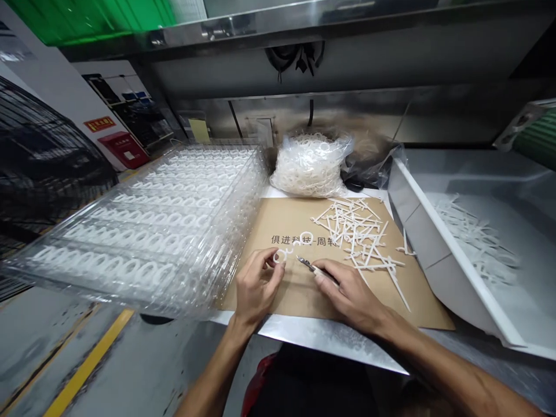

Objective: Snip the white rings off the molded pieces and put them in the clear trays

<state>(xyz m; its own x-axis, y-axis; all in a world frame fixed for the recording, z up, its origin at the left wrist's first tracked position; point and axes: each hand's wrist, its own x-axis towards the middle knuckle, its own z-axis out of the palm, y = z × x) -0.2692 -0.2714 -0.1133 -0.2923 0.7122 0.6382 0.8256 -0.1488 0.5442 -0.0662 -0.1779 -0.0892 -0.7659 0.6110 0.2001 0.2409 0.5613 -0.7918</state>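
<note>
Left hand pinches the ring piece over the cardboard. Right hand grips the nippers, tips right beside it. A skewed bite could nick a ring or a fingertip.

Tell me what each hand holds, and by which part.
Left hand pinches a white ringed plastic piece at its left end; right hand holds small cutters by the handles.

Clear trays stacked left, rings inside | bag of white rings behind cardboard sheet | loose runners on cardboard | white bin right, runners inside
</note>
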